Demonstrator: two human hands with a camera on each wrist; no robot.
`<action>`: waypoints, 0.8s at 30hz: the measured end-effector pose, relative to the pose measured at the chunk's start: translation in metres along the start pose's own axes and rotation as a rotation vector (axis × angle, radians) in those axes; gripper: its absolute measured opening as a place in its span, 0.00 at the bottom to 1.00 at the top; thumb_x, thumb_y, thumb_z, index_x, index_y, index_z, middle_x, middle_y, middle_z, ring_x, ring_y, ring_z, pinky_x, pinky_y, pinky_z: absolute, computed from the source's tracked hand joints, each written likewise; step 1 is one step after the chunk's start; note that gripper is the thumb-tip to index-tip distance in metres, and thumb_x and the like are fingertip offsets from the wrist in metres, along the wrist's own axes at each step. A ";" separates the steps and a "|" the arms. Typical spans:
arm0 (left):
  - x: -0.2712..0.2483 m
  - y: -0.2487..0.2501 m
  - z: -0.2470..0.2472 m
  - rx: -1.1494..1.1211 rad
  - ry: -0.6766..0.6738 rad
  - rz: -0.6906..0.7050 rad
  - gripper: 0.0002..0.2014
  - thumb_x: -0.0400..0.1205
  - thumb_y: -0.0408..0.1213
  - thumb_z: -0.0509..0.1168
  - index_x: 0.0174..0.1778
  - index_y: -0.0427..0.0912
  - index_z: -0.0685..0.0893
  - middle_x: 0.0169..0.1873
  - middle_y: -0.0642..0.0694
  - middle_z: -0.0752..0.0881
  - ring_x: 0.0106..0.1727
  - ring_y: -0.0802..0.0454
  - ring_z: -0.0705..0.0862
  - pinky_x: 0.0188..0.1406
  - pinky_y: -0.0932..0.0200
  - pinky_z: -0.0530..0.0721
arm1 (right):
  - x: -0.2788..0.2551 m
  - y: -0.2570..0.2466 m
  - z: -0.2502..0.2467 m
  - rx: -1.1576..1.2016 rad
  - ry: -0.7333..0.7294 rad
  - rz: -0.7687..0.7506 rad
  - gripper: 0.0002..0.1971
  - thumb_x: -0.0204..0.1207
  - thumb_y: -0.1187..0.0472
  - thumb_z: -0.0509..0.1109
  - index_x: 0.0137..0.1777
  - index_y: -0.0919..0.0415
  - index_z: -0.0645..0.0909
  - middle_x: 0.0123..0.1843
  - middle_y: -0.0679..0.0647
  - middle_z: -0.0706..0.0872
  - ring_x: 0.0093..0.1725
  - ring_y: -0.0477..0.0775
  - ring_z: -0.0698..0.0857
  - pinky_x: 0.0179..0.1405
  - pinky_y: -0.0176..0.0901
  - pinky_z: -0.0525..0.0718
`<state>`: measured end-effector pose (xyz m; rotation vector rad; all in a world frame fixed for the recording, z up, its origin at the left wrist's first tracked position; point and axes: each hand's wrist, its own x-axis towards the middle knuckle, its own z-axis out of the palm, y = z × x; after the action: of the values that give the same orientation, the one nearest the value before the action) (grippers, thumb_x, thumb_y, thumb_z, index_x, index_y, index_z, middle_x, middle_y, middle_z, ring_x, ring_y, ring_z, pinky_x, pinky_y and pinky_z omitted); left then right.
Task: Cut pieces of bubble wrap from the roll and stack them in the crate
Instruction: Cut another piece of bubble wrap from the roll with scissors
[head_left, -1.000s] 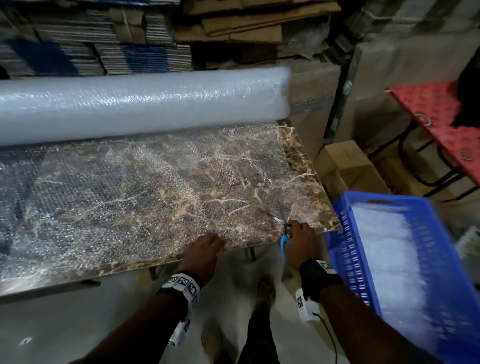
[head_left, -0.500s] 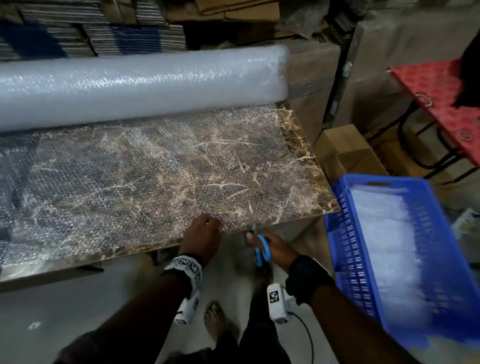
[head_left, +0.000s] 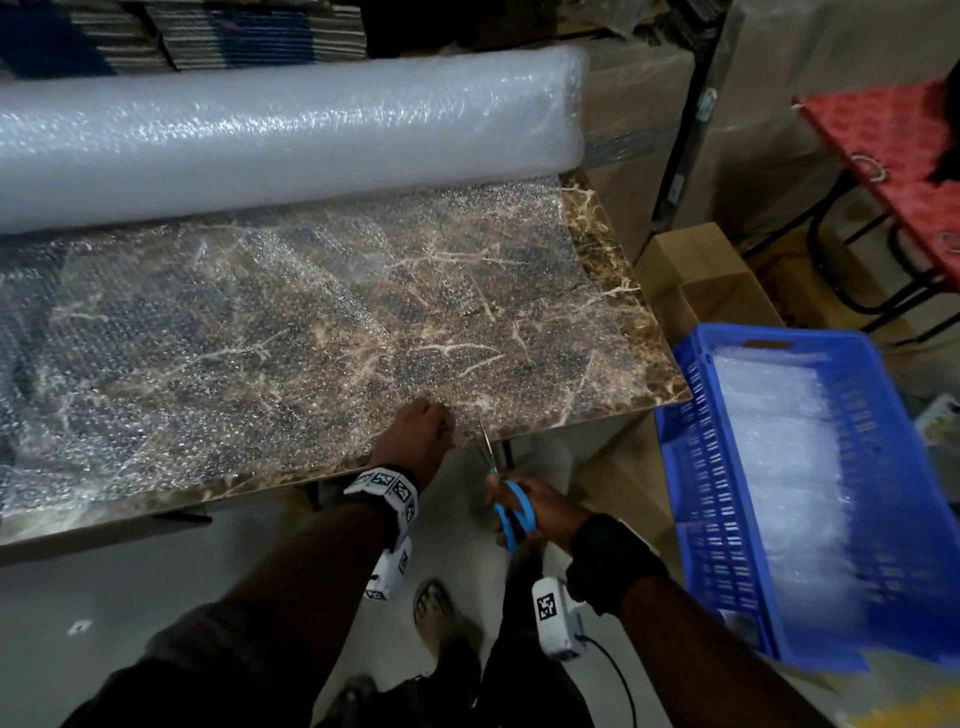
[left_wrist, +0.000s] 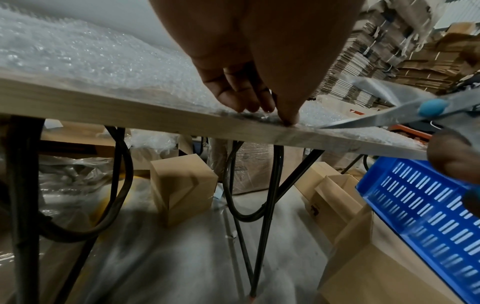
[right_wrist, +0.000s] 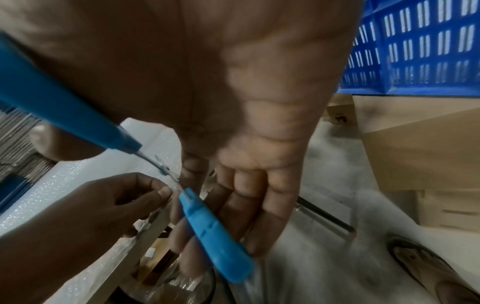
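At the far left, the bubble wrap roll (head_left: 280, 135) lies across the back of the marble-patterned table (head_left: 623, 291), and its unrolled sheet (head_left: 270, 332) covers the tabletop right up to the near edge in front of you. Moving toward the middle, your left hand (head_left: 415, 441) sits on that near edge with curled fingers (left_wrist: 241, 96) pinching and pinning the sheet's rim against the table. Just to its right, your right hand (head_left: 530, 512) grasps the blue-handled scissors (head_left: 506, 499), fingers through the loops, blades pointing up at the sheet's edge beside your left thumb. A second ago this hand was farther right, near the table's corner; it has since dropped below the edge and swung in next to your left hand, which has stayed put. That suggests you have picked a new starting point, and the strip between the blades and the sheet's right edge will likely be the next piece. Whether the blade tips already touch the plastic is hard to tell from the blurred wrist views. Farthest right, the blue crate (head_left: 691, 467) stands beside the table, already holding a stack of cut pieces (head_left: 779, 467).
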<state>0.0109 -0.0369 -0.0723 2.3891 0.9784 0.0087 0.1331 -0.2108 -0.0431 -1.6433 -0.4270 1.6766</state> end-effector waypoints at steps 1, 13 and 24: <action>0.000 0.001 0.000 0.000 -0.004 -0.004 0.07 0.83 0.40 0.64 0.54 0.43 0.81 0.53 0.43 0.79 0.55 0.43 0.78 0.45 0.53 0.76 | 0.001 -0.001 0.000 0.016 -0.001 -0.008 0.28 0.69 0.35 0.68 0.50 0.63 0.79 0.36 0.57 0.81 0.37 0.54 0.85 0.40 0.46 0.88; -0.001 -0.003 0.004 -0.052 -0.057 -0.033 0.15 0.78 0.49 0.70 0.56 0.50 0.77 0.54 0.49 0.77 0.57 0.49 0.75 0.48 0.52 0.78 | 0.015 -0.010 0.012 0.087 0.068 -0.010 0.21 0.80 0.43 0.66 0.56 0.63 0.78 0.38 0.52 0.83 0.35 0.52 0.84 0.34 0.42 0.86; 0.008 -0.010 0.012 -0.112 -0.010 -0.043 0.03 0.81 0.48 0.65 0.49 0.57 0.80 0.47 0.54 0.79 0.52 0.50 0.78 0.47 0.50 0.83 | 0.017 -0.013 0.019 0.025 0.124 -0.022 0.17 0.83 0.46 0.65 0.60 0.59 0.78 0.56 0.62 0.84 0.53 0.58 0.87 0.43 0.40 0.88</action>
<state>0.0128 -0.0318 -0.0886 2.2641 0.9977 0.0354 0.1200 -0.1855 -0.0441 -1.7076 -0.3601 1.5483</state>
